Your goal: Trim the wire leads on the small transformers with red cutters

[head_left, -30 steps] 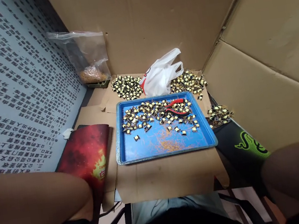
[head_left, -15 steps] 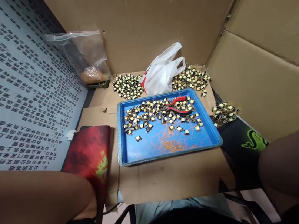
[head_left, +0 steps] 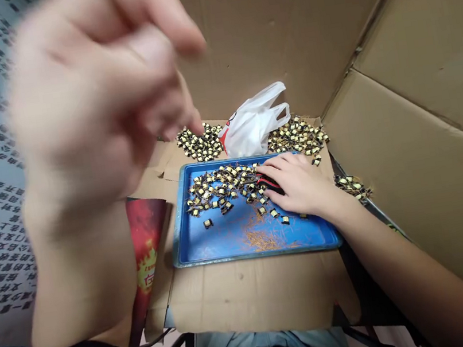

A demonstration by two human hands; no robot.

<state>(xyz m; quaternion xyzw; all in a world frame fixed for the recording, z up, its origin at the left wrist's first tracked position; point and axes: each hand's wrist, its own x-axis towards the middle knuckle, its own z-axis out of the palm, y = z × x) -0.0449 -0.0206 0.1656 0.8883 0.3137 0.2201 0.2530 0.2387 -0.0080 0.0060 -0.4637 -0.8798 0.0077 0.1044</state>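
Note:
My left hand (head_left: 106,93) is raised close to the camera, blurred, with its fingers loosely bent. Its forefinger and thumb are apart, and I see nothing between them. Inside the blue tray (head_left: 227,258), my right hand (head_left: 298,184) is closed over the red-and-black handles of the pliers (head_left: 270,184); its palm hides part of them. Many small yellow-and-black wound parts with wire legs (head_left: 211,188) cover the back of the tray. Thin copper-coloured wire clippings (head_left: 262,238) lie scattered at its front.
Behind the tray stands a white plastic bag (head_left: 250,121) between a left pile (head_left: 201,143) and a right pile (head_left: 299,135) of similar parts. Another small heap (head_left: 353,185) lies right of the tray. Cardboard walls (head_left: 422,110) rise behind and at the right. A red printed sheet (head_left: 147,232) lies left.
Both hands have come into view. The left has risen in front of the camera, and the right has reached into the tray and taken hold of the pliers. The view has shifted slightly.

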